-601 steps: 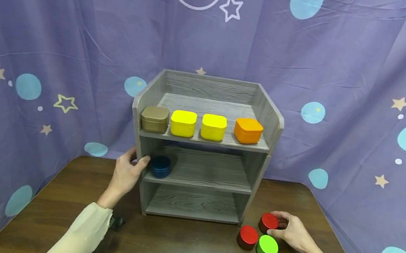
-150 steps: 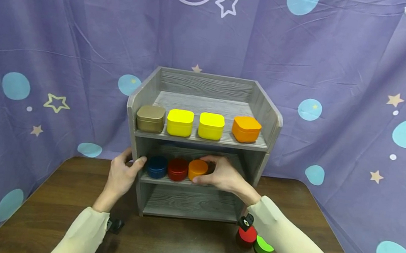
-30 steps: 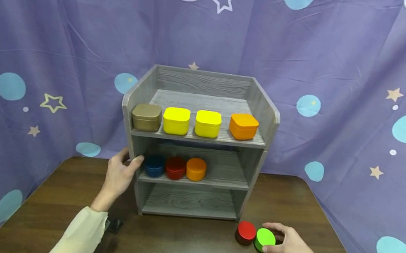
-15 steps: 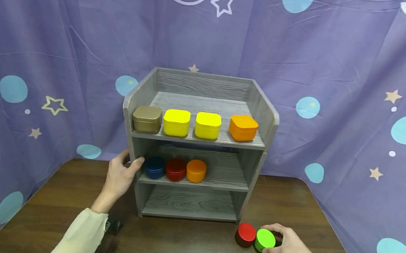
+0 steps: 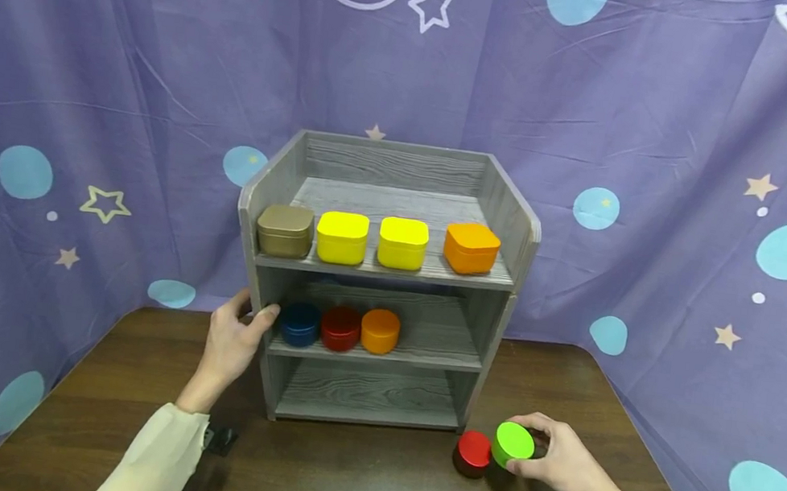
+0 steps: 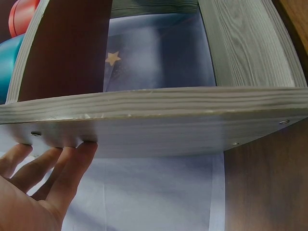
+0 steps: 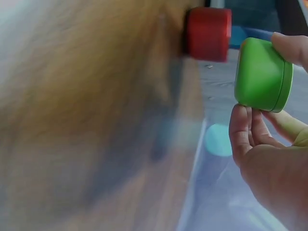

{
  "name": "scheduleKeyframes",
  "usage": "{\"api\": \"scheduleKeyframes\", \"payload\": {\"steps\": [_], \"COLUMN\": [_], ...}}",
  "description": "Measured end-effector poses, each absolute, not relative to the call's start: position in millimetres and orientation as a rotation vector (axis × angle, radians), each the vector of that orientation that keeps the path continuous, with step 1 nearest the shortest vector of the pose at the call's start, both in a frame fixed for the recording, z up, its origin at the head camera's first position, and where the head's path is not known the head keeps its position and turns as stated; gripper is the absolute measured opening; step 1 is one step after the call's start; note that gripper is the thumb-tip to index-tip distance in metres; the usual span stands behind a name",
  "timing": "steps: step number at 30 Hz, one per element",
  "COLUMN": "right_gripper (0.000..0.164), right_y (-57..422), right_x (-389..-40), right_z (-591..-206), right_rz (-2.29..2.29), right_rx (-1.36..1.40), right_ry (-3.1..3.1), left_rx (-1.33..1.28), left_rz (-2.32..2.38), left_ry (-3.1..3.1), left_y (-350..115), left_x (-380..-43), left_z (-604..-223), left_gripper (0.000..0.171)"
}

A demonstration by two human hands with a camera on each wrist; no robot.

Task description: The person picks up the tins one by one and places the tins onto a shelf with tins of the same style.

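Note:
In the head view my right hand (image 5: 561, 463) pinches a round green tin (image 5: 512, 445) between thumb and fingers. The right wrist view shows the green tin (image 7: 262, 74) raised off the table, its lid seam visible. Close to its left stands a round red tin (image 5: 472, 454) on the table. My left hand (image 5: 231, 340) rests against the left side of a grey wooden shelf unit (image 5: 381, 353); in the left wrist view the fingertips (image 6: 86, 147) touch the outer panel. On the middle shelf sit a blue tin (image 5: 300, 324), another red tin (image 5: 341, 329) and an orange tin (image 5: 380, 331).
Along the top shelf stand a bronze square tin (image 5: 285, 231), two yellow square tins (image 5: 342, 237) and an orange square tin (image 5: 471, 248). The brown table (image 5: 337, 482) lies under the unit, and a purple patterned curtain (image 5: 163, 90) hangs behind and at both sides.
Red and orange round tins have come onto the middle shelf beside the blue one. The right hand went back to the table and has just lifted the green tin. The left hand stayed put.

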State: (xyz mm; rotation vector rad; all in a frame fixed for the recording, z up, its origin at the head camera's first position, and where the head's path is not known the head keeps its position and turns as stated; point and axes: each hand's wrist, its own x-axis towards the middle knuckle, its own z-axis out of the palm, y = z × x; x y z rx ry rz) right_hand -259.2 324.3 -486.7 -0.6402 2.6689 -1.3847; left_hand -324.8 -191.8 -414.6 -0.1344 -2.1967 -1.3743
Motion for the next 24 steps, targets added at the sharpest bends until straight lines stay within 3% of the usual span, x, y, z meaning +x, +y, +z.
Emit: {"api": "scheduleKeyframes", "payload": {"steps": [24], "right_gripper": [0.047], "right_y": [250.1], "right_x": [-259.0], "right_z": [-403.7], "right_rz": [-1.283], "right_rx": [-0.756], "right_ry": [2.901], "left_rx": [-0.136], "left_rz": [-1.418], "left_ry": [-2.173], "left_y": [-190.3], "left_x": [-324.7], "left_z": [-415.6], "left_gripper": [0.038]}}
